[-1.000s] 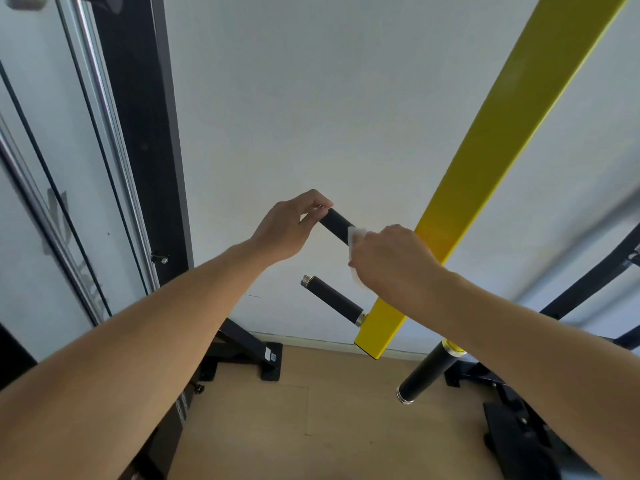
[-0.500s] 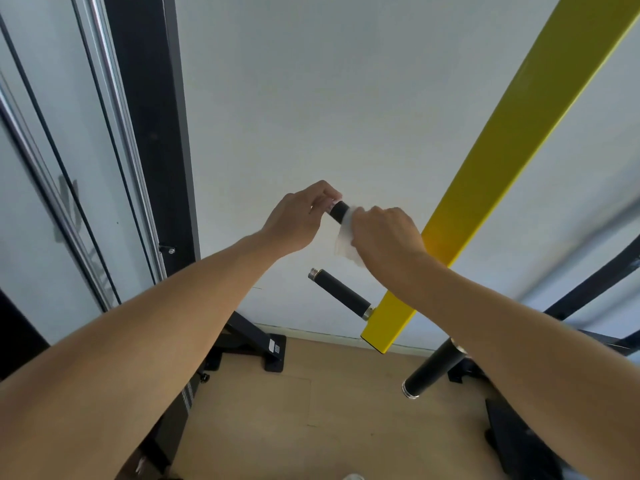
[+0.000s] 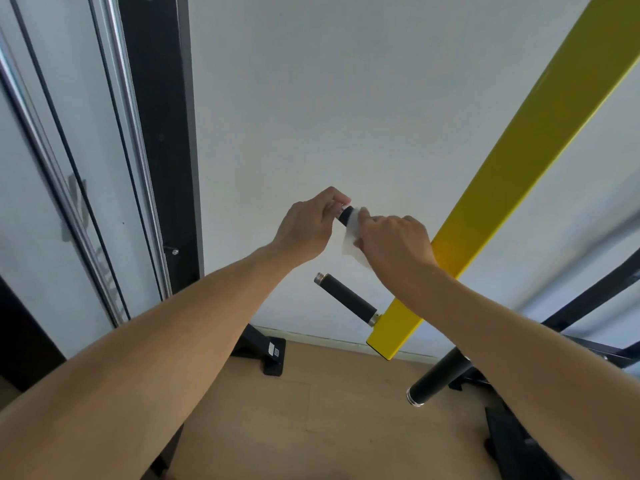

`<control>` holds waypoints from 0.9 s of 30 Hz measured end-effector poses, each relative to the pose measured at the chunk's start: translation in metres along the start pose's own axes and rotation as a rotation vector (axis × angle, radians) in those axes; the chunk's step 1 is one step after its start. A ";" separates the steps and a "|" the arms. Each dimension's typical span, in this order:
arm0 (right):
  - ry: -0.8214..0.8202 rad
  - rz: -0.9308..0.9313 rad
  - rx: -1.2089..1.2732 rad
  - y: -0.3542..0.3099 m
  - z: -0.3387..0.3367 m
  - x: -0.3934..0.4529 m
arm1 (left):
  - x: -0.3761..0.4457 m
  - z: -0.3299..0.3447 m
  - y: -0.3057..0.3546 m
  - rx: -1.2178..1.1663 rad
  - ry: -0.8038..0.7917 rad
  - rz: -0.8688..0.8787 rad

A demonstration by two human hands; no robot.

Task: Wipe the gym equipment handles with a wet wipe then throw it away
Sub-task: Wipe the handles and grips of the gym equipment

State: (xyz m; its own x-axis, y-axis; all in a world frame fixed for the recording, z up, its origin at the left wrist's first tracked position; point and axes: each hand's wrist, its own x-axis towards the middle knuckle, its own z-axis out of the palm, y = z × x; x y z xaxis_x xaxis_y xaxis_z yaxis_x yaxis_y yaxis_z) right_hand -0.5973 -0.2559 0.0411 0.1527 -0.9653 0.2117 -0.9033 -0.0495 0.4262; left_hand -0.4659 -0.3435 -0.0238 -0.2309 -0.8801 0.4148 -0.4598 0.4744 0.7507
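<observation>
**Upper handle, wipe applied**

We log the left hand (image 3: 304,230) pinching the tip of the upper black foam handle (image 3: 345,215) beside the slanted yellow steel beam (image 3: 512,161). Right hand (image 3: 394,244) holds the white wet wipe (image 3: 351,233) wrapped around it. Lower black handle (image 3: 346,299) sits untouched beneath.

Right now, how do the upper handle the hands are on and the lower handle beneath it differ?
The upper handle is mostly hidden: the left hand pinches its tip, and the right hand holds a white wet wipe round it. The lower handle is bare, untouched and visible full length, with metal end caps. Both are black grips jutting from the yellow bar.
</observation>
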 end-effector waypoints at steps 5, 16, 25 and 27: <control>-0.088 -0.103 -0.260 0.011 -0.014 -0.025 | -0.002 0.002 0.003 -0.002 0.003 -0.037; -0.044 0.076 0.188 0.000 -0.003 0.016 | -0.004 -0.002 0.004 -0.008 -0.014 -0.011; -0.128 -0.117 -0.334 0.016 -0.015 -0.024 | -0.004 0.005 0.008 0.005 0.020 -0.055; -0.065 -0.075 -0.293 0.012 -0.009 -0.015 | -0.003 0.005 0.008 -0.011 0.014 -0.062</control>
State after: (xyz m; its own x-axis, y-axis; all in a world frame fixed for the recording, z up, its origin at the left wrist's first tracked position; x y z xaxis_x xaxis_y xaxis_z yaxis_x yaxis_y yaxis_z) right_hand -0.6062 -0.2401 0.0513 0.1798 -0.9767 0.1171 -0.7347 -0.0542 0.6762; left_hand -0.4729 -0.3367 -0.0215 -0.1903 -0.9078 0.3738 -0.4637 0.4188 0.7808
